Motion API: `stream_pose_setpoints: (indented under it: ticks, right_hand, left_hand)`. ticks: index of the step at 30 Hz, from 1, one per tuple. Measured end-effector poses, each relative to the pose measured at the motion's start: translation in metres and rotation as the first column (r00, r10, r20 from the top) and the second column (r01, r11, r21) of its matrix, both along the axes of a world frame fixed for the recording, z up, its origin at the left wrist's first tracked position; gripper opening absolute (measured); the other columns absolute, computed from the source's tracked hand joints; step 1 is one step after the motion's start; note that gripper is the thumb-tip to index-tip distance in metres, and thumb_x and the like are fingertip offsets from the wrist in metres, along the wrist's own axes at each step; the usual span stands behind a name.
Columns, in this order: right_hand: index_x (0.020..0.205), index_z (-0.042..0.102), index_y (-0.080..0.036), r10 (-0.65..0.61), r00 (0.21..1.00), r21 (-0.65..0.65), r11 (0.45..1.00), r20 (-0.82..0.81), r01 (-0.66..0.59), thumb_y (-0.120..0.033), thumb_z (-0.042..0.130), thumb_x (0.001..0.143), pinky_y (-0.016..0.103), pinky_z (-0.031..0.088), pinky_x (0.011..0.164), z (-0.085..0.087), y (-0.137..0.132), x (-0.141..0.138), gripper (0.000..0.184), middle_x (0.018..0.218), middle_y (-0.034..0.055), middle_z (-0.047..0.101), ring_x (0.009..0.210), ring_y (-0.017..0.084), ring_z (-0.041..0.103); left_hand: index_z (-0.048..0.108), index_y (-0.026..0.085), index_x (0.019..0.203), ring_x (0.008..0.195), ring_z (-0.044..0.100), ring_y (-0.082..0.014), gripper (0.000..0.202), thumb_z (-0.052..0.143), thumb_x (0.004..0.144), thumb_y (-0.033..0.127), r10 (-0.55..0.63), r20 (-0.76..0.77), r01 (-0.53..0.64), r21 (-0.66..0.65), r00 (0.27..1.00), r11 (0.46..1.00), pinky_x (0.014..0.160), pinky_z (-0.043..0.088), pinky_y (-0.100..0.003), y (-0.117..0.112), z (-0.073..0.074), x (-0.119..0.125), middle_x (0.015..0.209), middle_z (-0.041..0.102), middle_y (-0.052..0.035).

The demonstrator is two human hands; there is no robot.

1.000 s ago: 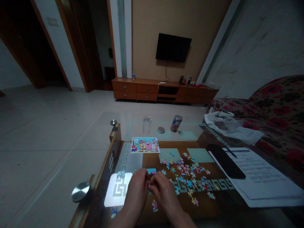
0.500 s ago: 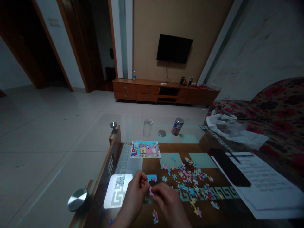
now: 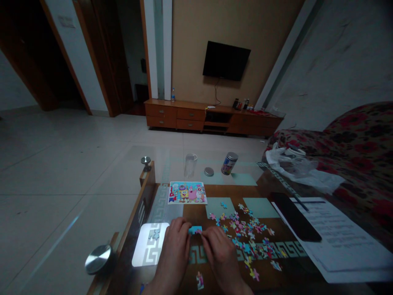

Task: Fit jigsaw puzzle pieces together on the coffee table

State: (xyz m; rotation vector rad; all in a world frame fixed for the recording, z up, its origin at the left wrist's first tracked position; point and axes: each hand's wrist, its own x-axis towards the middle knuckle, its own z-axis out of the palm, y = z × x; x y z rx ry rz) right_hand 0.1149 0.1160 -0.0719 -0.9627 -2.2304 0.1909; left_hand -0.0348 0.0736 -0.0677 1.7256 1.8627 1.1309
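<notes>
My left hand (image 3: 176, 246) and my right hand (image 3: 219, 252) rest close together on the glass table (image 3: 159, 205), fingers curled. Their fingertips meet at a small joined cluster of blue puzzle pieces (image 3: 195, 230) and pinch it from both sides. A scatter of several loose coloured puzzle pieces (image 3: 245, 231) lies just right of my right hand. A cartoon reference picture (image 3: 187, 192) lies flat beyond my hands. One loose piece (image 3: 154, 234) sits left of my left hand, another (image 3: 199, 280) lies between my wrists.
A clear glass (image 3: 190, 164), a round lid (image 3: 208, 171) and a small tin (image 3: 229, 163) stand at the table's far side. A dark phone (image 3: 294, 216) and printed papers (image 3: 340, 241) lie to the right. A floral sofa (image 3: 353, 147) with a plastic bag (image 3: 301, 168) stands beyond.
My hands have moved forward on the table, from holding a pink piece just above the surface to pressing at the blue cluster. The view shifted slightly.
</notes>
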Motion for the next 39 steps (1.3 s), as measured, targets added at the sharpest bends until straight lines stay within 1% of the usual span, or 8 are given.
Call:
stream_pose_setpoints:
  ticks: [3,6,16,23,27,31,35,39]
  right_hand:
    - [0.077,0.058,-0.02,-0.037,0.995,0.027,0.999,0.088,0.035,-0.011,0.042,0.093,0.028,0.04,0.064,-0.006,-0.002,-0.001,0.024,0.072,0.0028,0.059,0.069,0.018,0.056]
    - [0.075,0.059,-0.02,-0.054,0.987,0.067,0.997,0.152,0.044,-0.01,0.045,0.092,0.028,0.037,0.064,-0.013,-0.008,-0.003,0.023,0.073,0.0029,0.06,0.069,0.018,0.054]
    - [0.074,0.059,-0.02,-0.111,0.951,0.066,0.993,0.289,0.096,-0.007,0.051,0.087,0.03,0.033,0.063,-0.015,-0.014,-0.006,0.02,0.075,0.0031,0.061,0.069,0.019,0.053]
    - [0.084,0.063,-0.02,-0.063,0.956,-0.049,0.996,0.286,0.08,-0.007,0.058,0.085,0.03,0.039,0.066,-0.013,-0.015,-0.003,0.014,0.082,0.003,0.063,0.076,0.02,0.057]
    - [0.085,0.064,-0.019,-0.075,0.985,-0.156,0.983,0.154,0.1,-0.006,0.054,0.087,0.03,0.042,0.068,-0.007,-0.012,-0.001,0.017,0.081,0.0033,0.062,0.077,0.02,0.057]
    - [0.098,0.063,-0.018,-0.09,0.994,-0.217,0.971,0.062,0.102,-0.004,0.048,0.088,0.031,0.046,0.073,-0.004,-0.004,0.003,0.023,0.089,0.0056,0.061,0.085,0.021,0.058]
    - [0.111,0.062,-0.016,-0.07,0.989,-0.244,0.965,0.133,0.101,-0.003,0.047,0.087,0.034,0.05,0.077,-0.003,0.007,0.001,0.03,0.096,0.0084,0.061,0.09,0.022,0.059]
    - [0.115,0.062,-0.015,-0.06,0.97,-0.283,0.951,0.238,0.128,-0.002,0.049,0.085,0.036,0.051,0.08,0.001,0.015,-0.005,0.035,0.099,0.0102,0.062,0.094,0.024,0.059]
  left_hand:
    - [0.063,0.02,0.104,0.105,0.053,-0.0242,0.035,0.041,0.083,0.003,-0.036,-0.163,0.029,-0.043,0.986,0.999,0.09,0.044,-0.041,-0.004,-0.006,0.003,0.116,0.059,-0.0099]
    - [0.064,0.019,0.106,0.108,0.052,-0.0232,0.038,0.039,0.084,0.0,-0.083,-0.243,0.057,-0.111,0.966,0.992,0.094,0.043,-0.041,-0.006,-0.008,0.002,0.119,0.06,-0.0085]
    - [0.062,0.02,0.114,0.119,0.048,-0.0224,0.05,0.032,0.081,-0.005,-0.186,-0.319,0.11,-0.241,0.929,0.964,0.1,0.036,-0.04,-0.008,-0.002,0.001,0.127,0.058,-0.0065]
    - [0.061,0.019,0.116,0.119,0.047,-0.0213,0.053,0.032,0.08,-0.007,-0.209,-0.312,0.127,-0.263,0.927,0.956,0.102,0.035,-0.039,-0.01,0.0,0.001,0.129,0.056,-0.0074]
    - [0.06,0.019,0.117,0.117,0.049,-0.0212,0.053,0.032,0.08,-0.007,-0.202,-0.347,0.119,-0.246,0.916,0.962,0.1,0.037,-0.039,-0.008,-0.003,0.001,0.127,0.058,-0.0073]
    - [0.057,0.024,0.122,0.117,0.051,-0.0214,0.057,0.035,0.079,-0.008,-0.199,-0.43,0.103,-0.235,0.881,0.966,0.099,0.04,-0.04,-0.006,-0.008,0.002,0.126,0.058,-0.0062]
    - [0.056,0.027,0.123,0.117,0.053,-0.0233,0.059,0.037,0.079,-0.008,-0.188,-0.541,0.082,-0.214,0.819,0.973,0.096,0.043,-0.044,-0.006,-0.02,0.004,0.125,0.059,-0.0073]
    - [0.057,0.028,0.122,0.118,0.053,-0.0255,0.056,0.04,0.08,-0.006,-0.148,-0.61,0.057,-0.167,0.779,0.984,0.095,0.045,-0.047,-0.007,-0.028,0.006,0.127,0.058,-0.0088]
